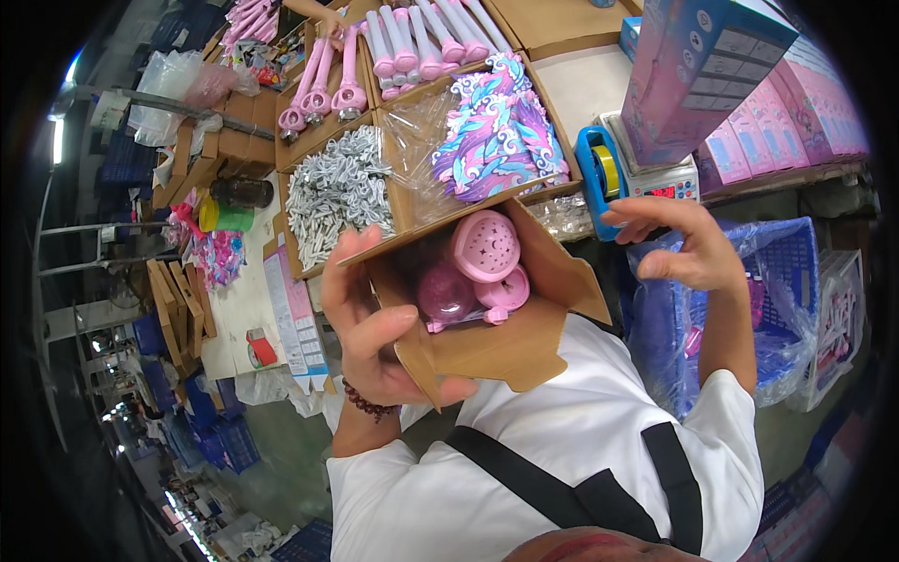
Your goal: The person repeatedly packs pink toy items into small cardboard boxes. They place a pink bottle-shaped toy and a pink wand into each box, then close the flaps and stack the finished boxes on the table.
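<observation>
My left hand (362,330) grips the side of an open brown cardboard box (513,348), held tilted against my white shirt. Inside lie a pink plastic part with star and moon cut-outs (489,244), a translucent pink ball (446,291) and a smaller round pink part (506,289). The lower contents of the box are hidden. My right hand (678,239) hovers empty with fingers apart, just right of a blue tape dispenser (602,179) holding a yellow roll. Close beyond it a digital scale (664,183) carries a tall pink and blue printed box (692,77).
Cardboard trays hold coiled white cables (337,193), printed purple-blue cutouts (499,133) and pink wands (349,77). Another person's hand (333,28) reaches in at the far side. A plastic-lined blue basket (772,281) stands right. Pink packages (765,126) line the right side.
</observation>
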{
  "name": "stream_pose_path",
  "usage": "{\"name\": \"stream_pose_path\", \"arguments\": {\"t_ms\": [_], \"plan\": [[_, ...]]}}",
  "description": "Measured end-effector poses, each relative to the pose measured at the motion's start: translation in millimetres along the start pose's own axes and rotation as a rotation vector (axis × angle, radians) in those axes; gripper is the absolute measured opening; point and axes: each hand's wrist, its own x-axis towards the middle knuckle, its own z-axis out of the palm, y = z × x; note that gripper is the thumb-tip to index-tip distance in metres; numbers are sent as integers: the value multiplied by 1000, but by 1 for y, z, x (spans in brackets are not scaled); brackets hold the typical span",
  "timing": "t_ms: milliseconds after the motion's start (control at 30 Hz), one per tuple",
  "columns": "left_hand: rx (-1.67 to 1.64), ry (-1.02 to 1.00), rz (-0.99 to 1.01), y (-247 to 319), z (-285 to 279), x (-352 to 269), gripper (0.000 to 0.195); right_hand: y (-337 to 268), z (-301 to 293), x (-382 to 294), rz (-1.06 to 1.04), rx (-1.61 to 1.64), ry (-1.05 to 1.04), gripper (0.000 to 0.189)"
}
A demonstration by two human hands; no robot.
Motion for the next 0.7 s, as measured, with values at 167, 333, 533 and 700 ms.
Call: {"name": "stream_pose_path", "arguments": {"t_ms": [167, 333, 533, 700], "plan": [[45, 67, 3, 0, -3, 1, 61, -19, 43, 32, -506, -119, -22, 79], [57, 131, 0, -12, -37, 1, 55, -44, 85, 60, -660, -301, 70, 54], [-83, 139, 134, -41, -83, -9, 77, -67, 143, 87, -553, -516, 288, 46], [-125, 33, 187, -66, -126, -14, 75, -78, 180, 112, -505, -562, 357, 42]]}}
